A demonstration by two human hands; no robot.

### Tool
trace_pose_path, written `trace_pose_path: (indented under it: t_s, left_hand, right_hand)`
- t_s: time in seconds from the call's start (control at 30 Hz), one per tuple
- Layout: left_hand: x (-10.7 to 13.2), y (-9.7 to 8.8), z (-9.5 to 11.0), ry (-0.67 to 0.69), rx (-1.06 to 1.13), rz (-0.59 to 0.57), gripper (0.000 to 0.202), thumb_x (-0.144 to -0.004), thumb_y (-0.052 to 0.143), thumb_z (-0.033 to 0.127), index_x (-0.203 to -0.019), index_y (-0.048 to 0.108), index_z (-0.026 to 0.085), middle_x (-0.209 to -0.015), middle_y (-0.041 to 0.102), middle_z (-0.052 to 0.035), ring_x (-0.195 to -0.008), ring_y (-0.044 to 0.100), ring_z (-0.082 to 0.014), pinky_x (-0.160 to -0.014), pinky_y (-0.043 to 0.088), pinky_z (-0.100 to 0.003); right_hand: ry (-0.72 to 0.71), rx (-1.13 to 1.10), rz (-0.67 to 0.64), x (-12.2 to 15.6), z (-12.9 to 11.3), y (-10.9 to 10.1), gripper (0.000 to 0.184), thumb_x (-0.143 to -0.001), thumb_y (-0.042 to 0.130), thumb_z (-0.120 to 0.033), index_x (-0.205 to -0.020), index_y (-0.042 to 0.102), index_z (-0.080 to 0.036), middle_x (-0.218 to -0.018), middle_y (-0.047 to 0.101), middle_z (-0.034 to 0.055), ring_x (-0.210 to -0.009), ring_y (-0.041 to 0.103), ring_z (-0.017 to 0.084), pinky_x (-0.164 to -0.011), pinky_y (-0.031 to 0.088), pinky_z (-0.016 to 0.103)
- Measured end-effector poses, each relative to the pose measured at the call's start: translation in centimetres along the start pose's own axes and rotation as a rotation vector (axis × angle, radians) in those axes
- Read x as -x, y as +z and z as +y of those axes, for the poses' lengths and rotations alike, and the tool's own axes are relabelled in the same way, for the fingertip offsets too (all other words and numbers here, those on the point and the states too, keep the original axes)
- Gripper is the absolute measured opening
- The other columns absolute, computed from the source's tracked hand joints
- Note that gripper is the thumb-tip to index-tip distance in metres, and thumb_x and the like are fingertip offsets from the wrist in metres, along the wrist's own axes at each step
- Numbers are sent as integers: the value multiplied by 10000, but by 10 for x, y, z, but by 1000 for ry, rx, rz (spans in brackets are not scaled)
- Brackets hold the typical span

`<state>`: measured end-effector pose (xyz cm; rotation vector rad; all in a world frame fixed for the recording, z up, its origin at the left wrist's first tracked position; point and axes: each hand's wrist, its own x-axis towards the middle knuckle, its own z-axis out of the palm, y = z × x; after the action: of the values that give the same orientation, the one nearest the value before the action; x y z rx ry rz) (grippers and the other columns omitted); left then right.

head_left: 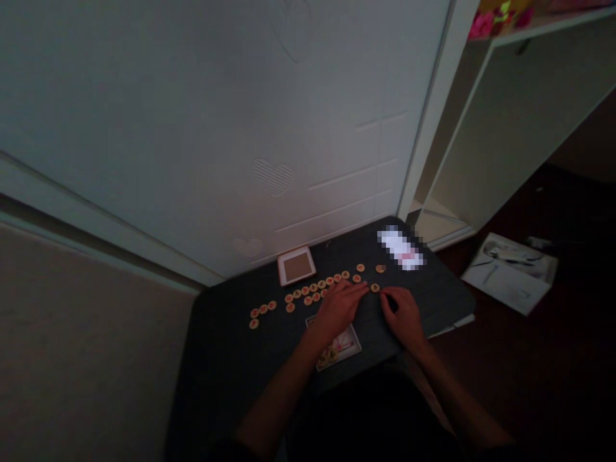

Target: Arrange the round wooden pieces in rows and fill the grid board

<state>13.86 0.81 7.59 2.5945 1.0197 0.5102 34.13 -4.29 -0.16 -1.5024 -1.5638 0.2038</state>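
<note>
Small round wooden discs (314, 288) with red and dark marks lie in rows on a dark table. My left hand (341, 307) reaches over the rows with its fingers stretched out, covering some discs. Its fingertips end close to a single disc (375, 288), which lies between my two hands. On the other side of that disc is my right hand (403, 314), thumb and index fingertip brought together; whatever may be between them is too small to make out. Beneath my left wrist sits a shallow open box (355, 343) with several more discs inside, partly hidden by the forearm.
A box lid (297, 265) with a brown inside lies at the table's (216, 359) back edge, against a white panel (192, 128) with heart patterns. A bright, pixelated item (402, 248) is at the back right. A white box (510, 273) stands on the floor to the right.
</note>
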Motion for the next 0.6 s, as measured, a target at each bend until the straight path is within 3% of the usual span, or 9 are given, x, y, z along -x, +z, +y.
trace_pose_path:
  t_s: [0.2,0.4,0.5,0.6]
  left_hand:
    - [68,-21,-20,-239,40,212,308,-997,515,310,-1267,654,257,-1298,689,-52,-1219,592,-250,-1080,439,-506]
    - [144,-21,-49,-511,8,387,259,-975,533,345,-1168,684,259,-1187,725,-61,-1146,637,-267,-1029,487,-514]
    - [167,-20,-51,-570,18,439,246,-970,541,355,-1136,692,257,-1149,730,-59,-1101,658,-258,-998,516,-488]
    - [175,-20,-46,-596,38,460,234,-967,546,357,-1115,698,258,-1141,729,-57,-1097,658,-253,-1001,519,-485]
  right_hand:
    - [-57,56,-67,0,1,5,263,-944,556,-300,-1175,660,-232,-1142,717,99,-1076,641,287,-958,489,488]
    - [-119,148,-99,-4,8,13,282,-934,576,-343,-1175,661,-223,-1150,712,117,-1100,627,309,-942,477,499]
    - [-159,166,-132,-10,10,16,254,-936,580,-329,-1152,670,-229,-1150,717,108,-1104,624,307,-937,475,491]
    - [-188,168,-160,-17,11,18,227,-943,574,-311,-1129,679,-232,-1119,732,96,-1076,637,299,-927,481,486]
